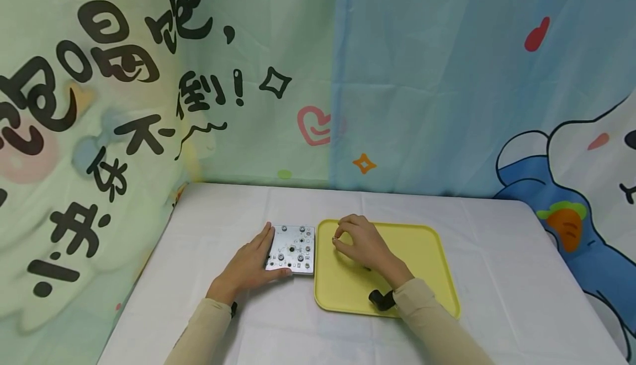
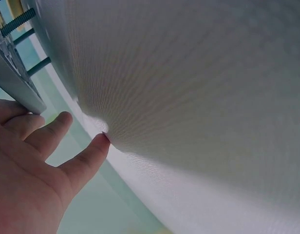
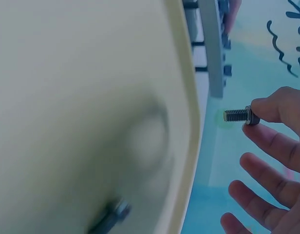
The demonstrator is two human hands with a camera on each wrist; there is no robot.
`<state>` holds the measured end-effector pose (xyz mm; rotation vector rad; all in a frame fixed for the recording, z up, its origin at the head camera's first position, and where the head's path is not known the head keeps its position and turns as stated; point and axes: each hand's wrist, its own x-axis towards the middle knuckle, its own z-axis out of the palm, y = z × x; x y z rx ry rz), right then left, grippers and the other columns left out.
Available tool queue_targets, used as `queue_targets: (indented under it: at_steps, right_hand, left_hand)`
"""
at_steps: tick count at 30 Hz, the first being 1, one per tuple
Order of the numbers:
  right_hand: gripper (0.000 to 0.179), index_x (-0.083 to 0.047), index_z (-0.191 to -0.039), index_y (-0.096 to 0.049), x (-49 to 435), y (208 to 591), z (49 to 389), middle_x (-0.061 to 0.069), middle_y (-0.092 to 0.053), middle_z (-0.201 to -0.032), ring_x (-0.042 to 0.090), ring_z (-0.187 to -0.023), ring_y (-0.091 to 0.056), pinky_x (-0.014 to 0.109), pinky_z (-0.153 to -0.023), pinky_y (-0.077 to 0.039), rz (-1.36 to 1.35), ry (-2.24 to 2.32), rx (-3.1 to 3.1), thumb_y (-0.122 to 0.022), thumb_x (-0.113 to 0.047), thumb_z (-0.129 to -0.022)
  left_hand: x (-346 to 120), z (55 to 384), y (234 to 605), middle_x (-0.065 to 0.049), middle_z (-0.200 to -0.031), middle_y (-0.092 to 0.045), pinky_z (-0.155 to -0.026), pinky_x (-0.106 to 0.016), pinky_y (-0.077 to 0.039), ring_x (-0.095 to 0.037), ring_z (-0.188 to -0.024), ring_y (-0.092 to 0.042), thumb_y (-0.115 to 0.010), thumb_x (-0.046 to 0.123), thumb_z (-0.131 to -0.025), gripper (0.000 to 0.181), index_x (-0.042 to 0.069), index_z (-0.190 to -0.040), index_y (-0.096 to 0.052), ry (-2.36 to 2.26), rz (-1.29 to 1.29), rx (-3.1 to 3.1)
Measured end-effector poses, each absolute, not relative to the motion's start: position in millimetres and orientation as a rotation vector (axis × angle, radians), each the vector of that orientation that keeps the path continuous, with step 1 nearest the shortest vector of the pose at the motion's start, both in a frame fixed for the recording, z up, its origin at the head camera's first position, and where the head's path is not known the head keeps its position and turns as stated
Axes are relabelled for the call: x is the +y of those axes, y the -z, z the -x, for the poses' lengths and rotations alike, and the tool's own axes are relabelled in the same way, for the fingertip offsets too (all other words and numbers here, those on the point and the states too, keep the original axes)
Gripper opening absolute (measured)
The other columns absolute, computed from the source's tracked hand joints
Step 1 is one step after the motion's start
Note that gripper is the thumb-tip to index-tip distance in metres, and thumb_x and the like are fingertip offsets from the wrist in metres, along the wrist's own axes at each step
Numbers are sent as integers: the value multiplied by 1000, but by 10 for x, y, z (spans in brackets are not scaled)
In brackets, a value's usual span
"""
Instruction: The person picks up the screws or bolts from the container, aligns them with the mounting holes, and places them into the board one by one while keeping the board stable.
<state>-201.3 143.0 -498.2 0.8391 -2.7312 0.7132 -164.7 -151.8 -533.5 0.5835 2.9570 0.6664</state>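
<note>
My right hand (image 1: 361,243) is above the left part of the yellow tray (image 1: 412,238). Its thumb and index finger pinch a short metal bolt (image 3: 237,115) with a washer near its head; the other fingers are spread. Left of the tray stands a silver metal plate (image 1: 293,235) with holes and several bolts through it. Threaded shanks (image 2: 38,67) stick out beneath the plate. Against the plate's left side and front corner rests my left hand (image 1: 250,263), fingers fairly straight. One of its fingertips presses the white cloth in the left wrist view.
Another bolt (image 3: 116,212), dark and blurred, lies on the tray in the right wrist view. White cloth (image 1: 278,326) covers the table. Printed curtains (image 1: 422,78) hang behind it and at the left. The tray's raised rim runs close beside the plate.
</note>
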Motion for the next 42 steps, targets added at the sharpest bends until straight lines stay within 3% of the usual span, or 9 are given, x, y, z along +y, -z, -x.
queue_targets:
  at_steps: [21, 42]
  right_hand:
    - [4, -20, -83, -67, 735, 4918, 2022, 4, -59, -108, 21, -101, -50, 40, -87, -40, -1025, -875, -2694, -68, -25, -83]
    - [7, -24, -84, -69, 594, 5011, 2040, 2, -58, -110, 21, -102, -49, 43, -87, -41, -1005, -802, -2769, -66, -30, -84]
  left_hand:
    - [-1543, 1655, 5350, -1, -153, -9, -102, -40, -32, -22, -134, -25, -52, 77, -70, 110, 10, -148, -14, -671, -584, 2943]
    - [-1542, 1658, 5328, 0, -153, -9, -101, -41, -33, -21, -134, -25, -51, 77, -70, 109, 10, -148, -14, -646, -593, 2948]
